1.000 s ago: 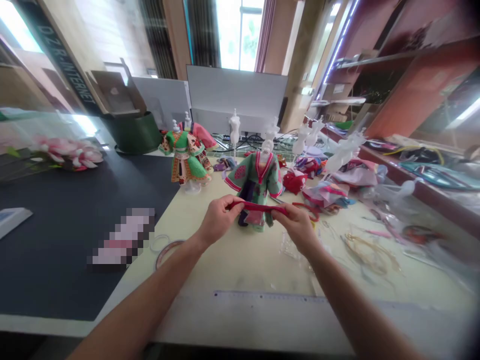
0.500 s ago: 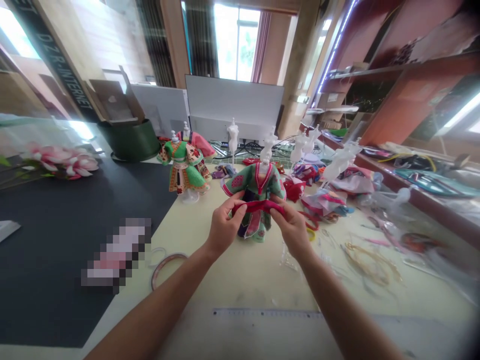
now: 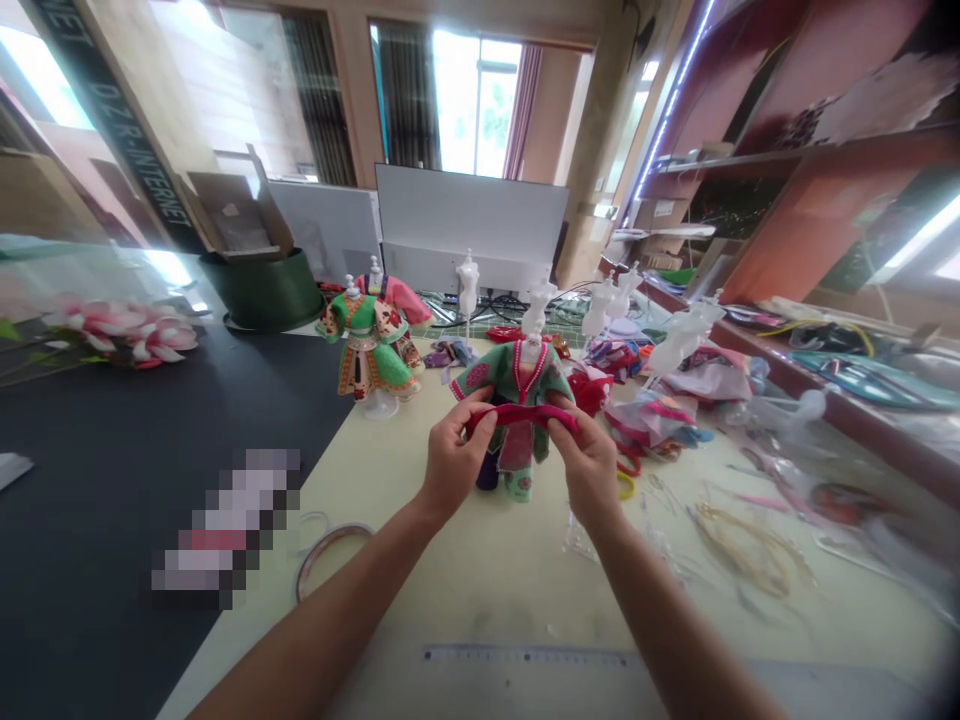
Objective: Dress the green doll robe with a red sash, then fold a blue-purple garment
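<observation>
A dark red fabric band point(image 3: 519, 414) stretches between my two hands at the waist of a small dressed mannequin. My left hand point(image 3: 459, 455) pinches the band's left end between thumb and fingers. At the other end, my right hand point(image 3: 589, 462) grips it the same way. Behind the band stands the mannequin in a green robe point(image 3: 496, 362) with wide sleeves and a red, beaded-looking collar. Below the band hang a reddish panel and pale green patterned cloth. The band partly covers the robe's waist, and whether it touches the robe I cannot tell.
Left stands a mannequin in a green and orange dress point(image 3: 360, 345), with a pink garment point(image 3: 405, 297) behind it. Bare white mannequins point(image 3: 468, 285) line the back. Fabric pieces point(image 3: 652, 415) and gold wire loops point(image 3: 750, 545) lie right. A tape roll point(image 3: 330, 545) and ruler point(image 3: 525, 656) lie nearer.
The band is spread slightly wider, as my right hand has shifted a little to the right. The whole view has moved slightly, so everything sits lower in the picture.
</observation>
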